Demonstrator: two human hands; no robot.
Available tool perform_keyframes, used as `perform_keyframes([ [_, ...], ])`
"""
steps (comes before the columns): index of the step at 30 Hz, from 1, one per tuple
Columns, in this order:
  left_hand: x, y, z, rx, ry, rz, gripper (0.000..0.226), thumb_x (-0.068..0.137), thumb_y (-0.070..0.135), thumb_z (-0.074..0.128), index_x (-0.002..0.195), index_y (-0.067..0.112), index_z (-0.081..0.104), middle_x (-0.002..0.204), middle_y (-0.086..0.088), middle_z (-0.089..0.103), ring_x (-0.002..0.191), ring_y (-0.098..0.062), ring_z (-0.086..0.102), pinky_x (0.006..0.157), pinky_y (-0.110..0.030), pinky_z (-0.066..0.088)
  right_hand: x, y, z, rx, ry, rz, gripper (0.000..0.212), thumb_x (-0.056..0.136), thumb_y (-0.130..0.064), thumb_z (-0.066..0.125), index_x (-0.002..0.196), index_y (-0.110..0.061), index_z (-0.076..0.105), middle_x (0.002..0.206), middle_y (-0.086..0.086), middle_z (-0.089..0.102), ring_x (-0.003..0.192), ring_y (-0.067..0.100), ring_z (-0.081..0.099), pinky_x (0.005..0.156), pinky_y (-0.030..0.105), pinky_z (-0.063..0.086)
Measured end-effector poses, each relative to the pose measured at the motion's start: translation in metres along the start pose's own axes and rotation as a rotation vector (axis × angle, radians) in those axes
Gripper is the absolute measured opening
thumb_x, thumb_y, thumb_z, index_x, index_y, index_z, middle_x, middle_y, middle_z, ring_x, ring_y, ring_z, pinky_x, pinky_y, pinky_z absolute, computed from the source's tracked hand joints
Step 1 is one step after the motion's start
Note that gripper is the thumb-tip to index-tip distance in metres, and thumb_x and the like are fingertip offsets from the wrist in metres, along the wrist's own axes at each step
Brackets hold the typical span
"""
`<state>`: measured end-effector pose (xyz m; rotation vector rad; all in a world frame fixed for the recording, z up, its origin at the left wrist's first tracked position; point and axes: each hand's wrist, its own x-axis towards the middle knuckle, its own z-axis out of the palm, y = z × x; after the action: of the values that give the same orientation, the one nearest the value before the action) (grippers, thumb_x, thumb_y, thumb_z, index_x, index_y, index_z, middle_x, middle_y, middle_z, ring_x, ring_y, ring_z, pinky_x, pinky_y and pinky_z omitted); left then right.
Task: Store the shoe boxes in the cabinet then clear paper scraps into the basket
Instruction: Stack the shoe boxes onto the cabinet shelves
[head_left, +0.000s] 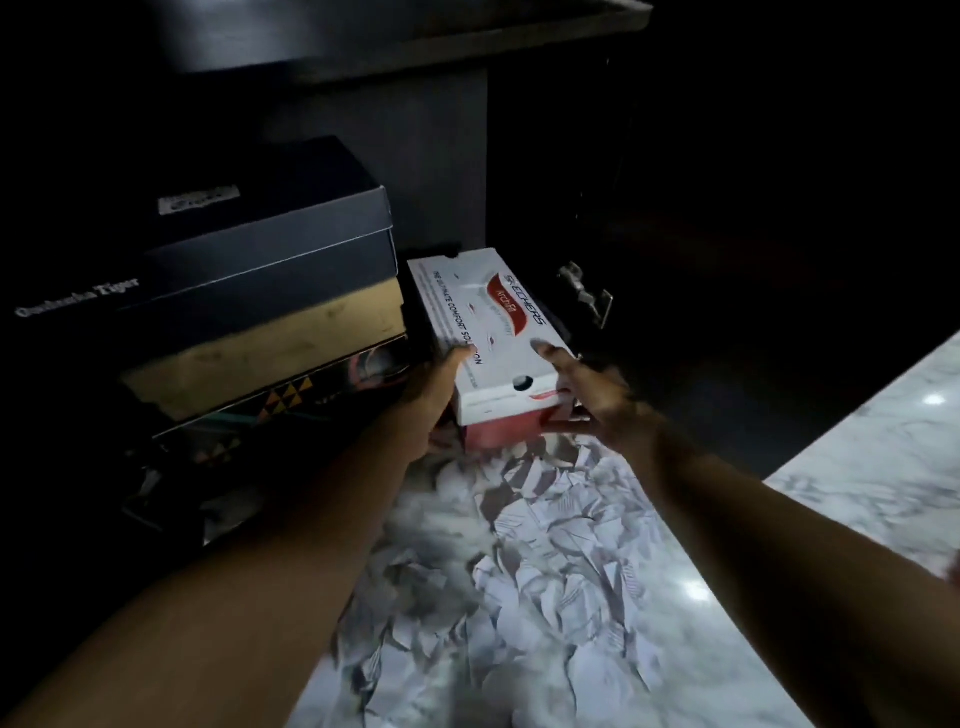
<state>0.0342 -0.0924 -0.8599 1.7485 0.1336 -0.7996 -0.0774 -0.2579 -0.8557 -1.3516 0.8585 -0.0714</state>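
A dark cabinet (457, 156) stands open above a marble-patterned floor (857, 467), its interior mostly lost in shadow; a metal hinge (584, 293) glints on the right side of the opening. At left inside it rises a stack of shoe boxes (260, 322), topped by a black box (249, 228) with a pale label on its lid, over a tan box (260, 353) and a patterned one beneath; the lowest boxes are too dark to make out. A spread of torn paper scraps (519, 571) covers the floor in front of the cabinet, reaching up to the near end of a white-and-red shoe box (488, 322); that box lies lengthwise at the cabinet's threshold, just beside the stack, lid up. The left hand (431, 400) grips the box's near left corner, thumb on the lid and fingers curled under the side; the right hand (587, 389), motion-blurred, has fingers spread against the near right corner, thumb low at the end face; whether it truly grips cannot be told.
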Motion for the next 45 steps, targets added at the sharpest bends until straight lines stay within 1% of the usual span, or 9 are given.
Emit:
perform_keyframes([
  [4,0.010,-0.015,-0.005,-0.021,-0.011,-0.054,0.047,0.093,0.056,0.062,0.116,0.016,0.064,0.094,-0.011,0.073,0.070,-0.024,0.075,0.072,-0.037,0.064,0.041,-0.003,0.032,0.061,0.039,-0.089,0.047,0.078,-0.046,0.086,0.110,-0.014,0.073,0.101,0.006,0.078,0.094,0.024,0.076,0.065,0.033,0.065],
  [8,0.029,-0.013,-0.003,-0.051,0.101,0.058,0.070,0.081,0.063,0.070,0.133,0.017,0.063,0.126,-0.008,0.071,0.109,-0.030,0.071,0.095,-0.040,0.057,0.090,-0.003,0.053,-0.183,0.229,-0.156,0.082,0.065,-0.076,0.075,0.119,-0.014,0.072,0.122,0.011,0.074,0.116,0.034,0.070,0.099,0.047,0.059],
  [11,0.039,-0.009,0.002,-0.156,0.152,0.062,0.059,0.088,0.054,0.071,0.128,0.011,0.059,0.120,-0.005,0.070,0.100,-0.022,0.069,0.098,-0.041,0.059,0.108,-0.007,0.062,-0.252,0.328,-0.138,0.116,0.044,-0.093,0.065,0.130,-0.016,0.067,0.130,0.010,0.072,0.120,0.034,0.068,0.102,0.046,0.056],
  [22,0.059,-0.030,0.007,-0.203,0.277,0.174,0.075,0.058,0.056,0.064,0.122,0.017,0.062,0.120,-0.012,0.071,0.109,-0.037,0.069,0.101,-0.055,0.055,0.096,-0.005,0.048,-0.244,0.189,-0.197,0.060,0.093,-0.052,0.055,0.125,-0.001,0.066,0.125,0.023,0.069,0.116,0.041,0.067,0.101,0.051,0.056],
  [26,0.022,-0.041,0.032,-0.046,0.207,0.254,0.046,0.065,0.038,0.067,0.103,0.012,0.069,0.092,-0.004,0.070,0.092,-0.031,0.070,0.090,-0.048,0.058,0.033,0.017,0.009,-0.260,0.186,-0.223,0.057,0.070,-0.052,0.055,0.104,-0.009,0.072,0.114,0.025,0.073,0.093,0.036,0.072,0.093,0.059,0.058],
  [30,-0.021,-0.052,0.082,0.095,-0.029,0.217,0.023,0.074,0.035,0.067,0.059,0.023,0.056,0.055,0.006,0.056,0.055,-0.023,0.054,0.046,-0.019,0.043,-0.072,0.044,-0.049,-0.457,0.217,-0.279,0.019,0.091,-0.028,0.068,0.101,-0.014,0.078,0.101,-0.001,0.077,0.090,0.013,0.070,0.079,0.010,0.050],
  [32,-0.048,-0.059,0.115,0.189,-0.104,0.226,0.018,0.093,0.020,0.064,0.074,0.021,0.063,0.071,-0.001,0.066,0.066,-0.025,0.065,0.053,-0.023,0.045,-0.109,0.069,-0.086,-0.473,0.264,-0.284,0.012,0.093,-0.023,0.070,0.101,-0.017,0.077,0.101,-0.006,0.076,0.086,0.008,0.068,0.072,0.003,0.044],
  [37,-0.098,-0.092,0.211,0.356,-0.355,0.266,0.018,0.094,0.010,0.059,0.083,0.020,0.069,0.081,-0.011,0.072,0.074,-0.028,0.072,0.060,-0.026,0.050,-0.173,0.133,-0.196,-0.382,0.621,-0.251,0.011,0.091,-0.025,0.071,0.103,-0.023,0.073,0.110,-0.001,0.069,0.097,0.015,0.066,0.086,0.028,0.051],
  [45,-0.168,-0.149,0.369,0.526,-0.714,0.282,0.021,0.078,0.040,0.065,0.095,0.028,0.068,0.093,0.001,0.070,0.092,-0.026,0.072,0.091,-0.043,0.058,-0.237,0.192,-0.343,-0.340,1.178,-0.050,0.042,0.088,-0.027,0.068,0.125,-0.008,0.067,0.125,0.020,0.064,0.122,0.038,0.057,0.104,0.038,0.043],
])
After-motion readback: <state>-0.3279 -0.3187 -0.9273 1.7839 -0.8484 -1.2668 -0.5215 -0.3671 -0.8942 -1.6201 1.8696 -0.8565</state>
